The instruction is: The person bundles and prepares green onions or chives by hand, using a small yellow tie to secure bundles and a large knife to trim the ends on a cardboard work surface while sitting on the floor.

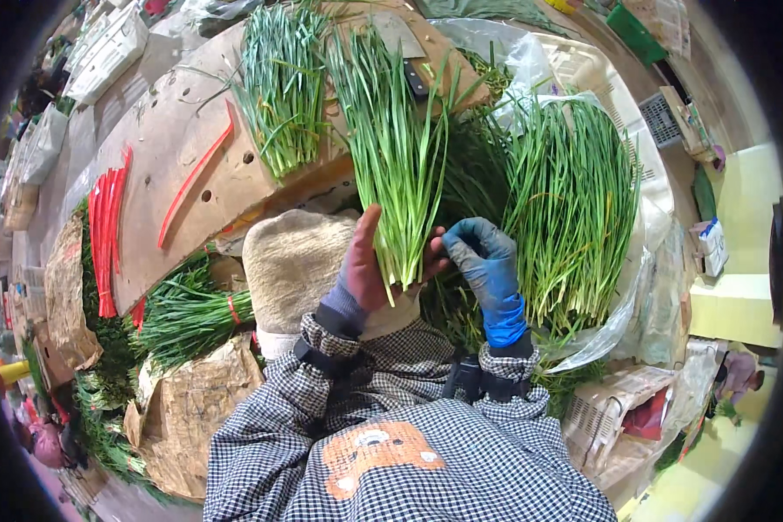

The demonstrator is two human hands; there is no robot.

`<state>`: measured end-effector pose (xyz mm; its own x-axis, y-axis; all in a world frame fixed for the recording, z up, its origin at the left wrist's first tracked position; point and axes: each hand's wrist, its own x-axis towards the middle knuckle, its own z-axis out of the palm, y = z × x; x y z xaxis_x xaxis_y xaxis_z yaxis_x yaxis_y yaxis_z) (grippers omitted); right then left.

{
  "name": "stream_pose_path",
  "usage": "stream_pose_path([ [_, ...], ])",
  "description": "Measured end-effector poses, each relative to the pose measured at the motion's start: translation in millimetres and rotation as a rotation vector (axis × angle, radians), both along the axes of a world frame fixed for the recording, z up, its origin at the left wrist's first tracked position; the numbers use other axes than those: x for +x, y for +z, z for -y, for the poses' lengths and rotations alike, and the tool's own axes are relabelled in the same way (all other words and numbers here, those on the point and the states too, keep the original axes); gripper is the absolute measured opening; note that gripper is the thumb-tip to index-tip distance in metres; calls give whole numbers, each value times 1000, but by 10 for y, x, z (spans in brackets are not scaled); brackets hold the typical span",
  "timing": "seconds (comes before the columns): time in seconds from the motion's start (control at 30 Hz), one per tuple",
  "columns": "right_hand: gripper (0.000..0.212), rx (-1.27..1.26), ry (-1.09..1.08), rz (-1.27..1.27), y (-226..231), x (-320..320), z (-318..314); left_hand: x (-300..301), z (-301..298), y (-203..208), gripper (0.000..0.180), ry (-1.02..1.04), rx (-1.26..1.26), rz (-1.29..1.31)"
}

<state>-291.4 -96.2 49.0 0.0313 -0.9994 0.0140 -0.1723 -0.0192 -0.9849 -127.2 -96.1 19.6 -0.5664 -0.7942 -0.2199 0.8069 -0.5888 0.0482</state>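
My left hand cradles a bunch of garlic chives from underneath, its thumb to the left of the pale stems and its fingertips showing on the right. The leaves point away from me, over the edge of a wooden board. Beside those fingertips, my right hand, in a blue glove, has thumb and forefinger pinched together. Whatever the pinch may hold is too small to tell. Another bunch of chives lies on the board, left of the held one.
At right, loose chives fill a plastic-lined white crate. A dark knife handle rests at the board's far end. Red strips lie at left, with a single strip nearer the middle. Below the board is a red-tied bunch.
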Motion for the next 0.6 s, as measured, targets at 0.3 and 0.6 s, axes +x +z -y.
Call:
stream_pose_path([
  [0.3, 19, -8, 242, -420, -43, 252, -128, -32, 3, -158, 61, 37, -53, -22],
  [0.6, 23, -39, 305, -683, -144, 282, -55, -44, -54, -405, 51, 135, 20, 197],
])
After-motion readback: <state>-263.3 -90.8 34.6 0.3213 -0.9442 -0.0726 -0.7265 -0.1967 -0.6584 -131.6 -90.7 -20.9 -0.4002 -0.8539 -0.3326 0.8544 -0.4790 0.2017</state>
